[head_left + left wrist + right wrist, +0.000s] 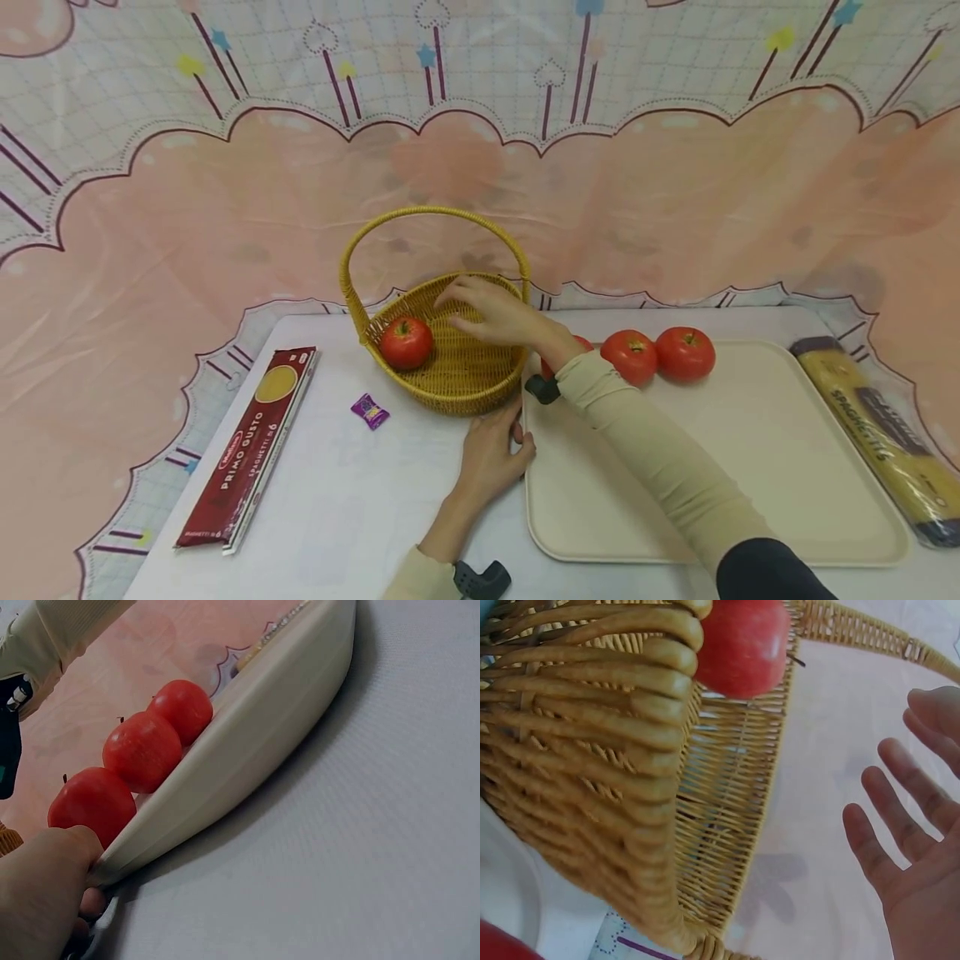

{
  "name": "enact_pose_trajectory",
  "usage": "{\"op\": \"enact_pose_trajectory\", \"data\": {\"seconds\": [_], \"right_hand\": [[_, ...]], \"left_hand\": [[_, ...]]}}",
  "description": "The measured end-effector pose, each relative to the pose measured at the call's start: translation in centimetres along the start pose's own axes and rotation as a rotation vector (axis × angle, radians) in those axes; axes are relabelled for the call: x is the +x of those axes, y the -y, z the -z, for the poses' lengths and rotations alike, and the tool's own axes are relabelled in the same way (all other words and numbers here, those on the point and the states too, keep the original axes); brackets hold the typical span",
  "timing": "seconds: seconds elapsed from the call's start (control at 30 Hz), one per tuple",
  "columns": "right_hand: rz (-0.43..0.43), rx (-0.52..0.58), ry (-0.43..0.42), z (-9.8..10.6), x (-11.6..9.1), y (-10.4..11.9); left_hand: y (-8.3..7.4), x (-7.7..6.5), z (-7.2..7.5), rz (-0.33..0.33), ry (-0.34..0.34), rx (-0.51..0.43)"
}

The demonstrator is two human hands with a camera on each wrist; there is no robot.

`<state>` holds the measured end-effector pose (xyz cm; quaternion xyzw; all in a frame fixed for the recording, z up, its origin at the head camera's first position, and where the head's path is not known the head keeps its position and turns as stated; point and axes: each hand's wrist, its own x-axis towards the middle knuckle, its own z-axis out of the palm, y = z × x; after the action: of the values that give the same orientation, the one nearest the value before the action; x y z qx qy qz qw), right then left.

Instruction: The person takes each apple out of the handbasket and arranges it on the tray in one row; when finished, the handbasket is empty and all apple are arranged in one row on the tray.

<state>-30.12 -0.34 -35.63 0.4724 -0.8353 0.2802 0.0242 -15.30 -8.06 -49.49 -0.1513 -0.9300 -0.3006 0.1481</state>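
A yellow wicker basket (457, 403) with a tall handle stands at the table's back, with one red tomato (407, 342) in its left part. Over the basket's right side hovers my right hand (491, 312), holding nothing; its fingers are spread in the right wrist view. Beside the basket is a cream tray (720, 467) with three tomatoes along its back left: one tomato (686, 353), another tomato (628, 357) and a third tomato (576, 343) partly behind my right wrist. My left hand (491, 450) grips the tray's left rim, thumb above and fingers below (91, 901).
On the left lies a red spaghetti pack (251, 450). A small purple wrapped candy (370, 411) lies in front of the basket. Along the tray's right side is a yellow spaghetti bag (877, 433). A patterned cloth (675, 208) hangs behind the table.
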Motion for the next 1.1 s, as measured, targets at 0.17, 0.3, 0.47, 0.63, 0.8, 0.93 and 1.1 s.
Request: {"op": "enact_pose_trajectory", "data": {"seconds": [0.17, 0.3, 0.47, 0.63, 0.8, 0.93, 1.1], "right_hand": [[0.003, 0.0, 0.035, -0.3, 0.5, 0.2], [0.013, -0.012, 0.063, -0.7, 1.1, 0.3], [0.015, -0.012, 0.117, -1.2, 1.8, 0.4], [0.015, 0.002, 0.164, -1.8, 2.3, 0.1], [0.029, 0.003, 0.199, -2.3, 2.7, -0.1], [0.034, -0.005, 0.237, -2.6, 2.9, -0.1], [0.038, -0.038, 0.267, -2.6, 3.4, -0.3]], "left_hand": [[-0.1, 0.0, 0.0, 0.002, -0.003, 0.008], [-0.1, 0.0, -0.1, -0.001, -0.008, 0.016], [0.0, 0.0, -0.1, 0.003, -0.014, 0.019], [0.0, 0.1, -0.1, 0.001, -0.013, 0.012], [0.1, 0.0, -0.1, -0.009, -0.034, 0.0], [0.1, -0.1, -0.2, -0.016, -0.041, -0.007], [0.1, 0.0, -0.1, -0.021, -0.04, 0.006]]}}
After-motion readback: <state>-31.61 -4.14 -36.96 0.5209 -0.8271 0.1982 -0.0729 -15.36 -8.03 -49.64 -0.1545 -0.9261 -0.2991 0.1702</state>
